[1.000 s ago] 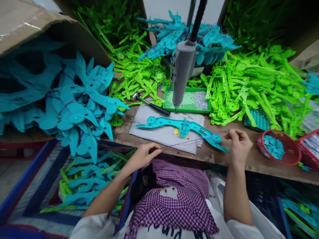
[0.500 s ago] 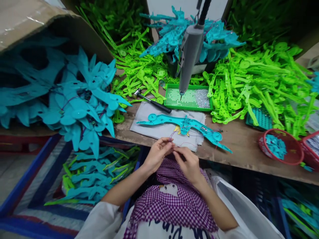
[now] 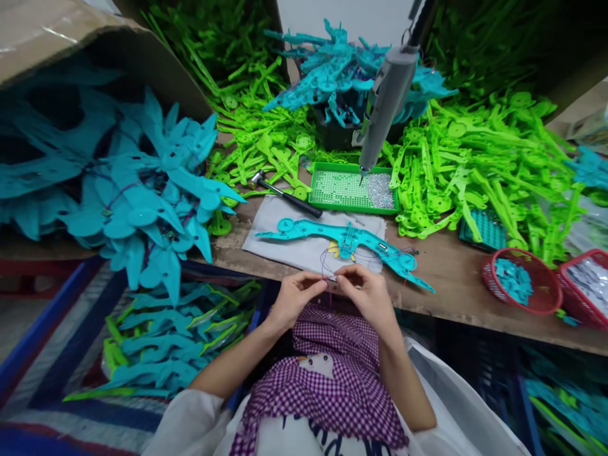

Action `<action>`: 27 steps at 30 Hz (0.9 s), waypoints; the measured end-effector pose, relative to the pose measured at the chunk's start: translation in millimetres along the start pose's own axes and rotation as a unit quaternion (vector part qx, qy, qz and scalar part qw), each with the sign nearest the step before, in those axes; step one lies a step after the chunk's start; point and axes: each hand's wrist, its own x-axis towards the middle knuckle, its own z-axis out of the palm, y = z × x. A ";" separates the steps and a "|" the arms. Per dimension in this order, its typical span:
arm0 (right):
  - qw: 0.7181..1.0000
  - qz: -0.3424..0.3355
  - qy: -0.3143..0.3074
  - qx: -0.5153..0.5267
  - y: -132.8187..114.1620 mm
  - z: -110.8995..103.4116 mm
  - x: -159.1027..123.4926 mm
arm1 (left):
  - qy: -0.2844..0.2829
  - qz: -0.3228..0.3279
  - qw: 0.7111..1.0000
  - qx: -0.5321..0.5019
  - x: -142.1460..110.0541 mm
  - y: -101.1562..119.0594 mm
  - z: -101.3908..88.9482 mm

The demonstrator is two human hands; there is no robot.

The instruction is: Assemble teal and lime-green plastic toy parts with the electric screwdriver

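Close together at the table's front edge, my left hand (image 3: 300, 292) and my right hand (image 3: 363, 288) pinch thin red and blue wires (image 3: 325, 261) between thumbs and forefingers. The wire ends hang just below the fingertips. Behind my hands lies a long, curved blue plastic part (image 3: 323, 229) with a round disc near each end. It rests on a white cloth (image 3: 266, 250) with a yellow print, and wires run from it toward my fingers. A grey electric screwdriver (image 3: 387, 104) hangs tip down over a green tray (image 3: 332, 208) of small silvery screws.
A hammer (image 3: 292, 199) lies left of the tray. Green plastic parts (image 3: 456, 164) are heaped behind and to the right. Blue parts (image 3: 142, 190) spill from a cardboard box (image 3: 61, 35) at left. Red baskets (image 3: 541, 304) stand at right. A crate (image 3: 52, 335) of parts sits lower left.
My right hand has tilted more upright and its fingertips have shifted slightly apart from the left's. Wire ends now show below the fingers. The view has shifted a little; the screwdriver appears farther right.
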 end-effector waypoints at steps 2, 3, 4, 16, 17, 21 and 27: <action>0.998 -0.030 0.008 -0.055 -9.4 -9.1 9.8 | 0.002 0.012 1.000 -0.017 5.9 0.2 -2.2; 0.997 -0.037 0.022 -0.068 -12.0 -16.5 12.4 | 0.012 0.024 1.000 -0.015 8.7 0.6 -4.6; 0.996 -0.037 0.046 -0.073 -12.6 -26.4 12.3 | 0.030 0.042 0.999 -0.004 11.1 1.4 -8.1; 0.786 0.256 0.496 -0.267 79.3 -209.5 -164.0 | 0.074 0.334 0.828 0.444 6.5 19.7 -60.1; 0.766 0.286 0.471 -0.331 81.3 -210.0 -168.8 | 0.026 0.356 0.805 0.473 7.2 24.0 -59.7; 0.750 0.153 0.450 -0.460 50.0 -165.5 -141.7 | -0.235 0.396 0.711 0.531 13.0 57.9 -41.5; 0.994 -0.078 0.076 -0.030 -17.2 -32.9 -40.3 | -0.388 0.357 0.702 0.479 17.1 101.8 14.8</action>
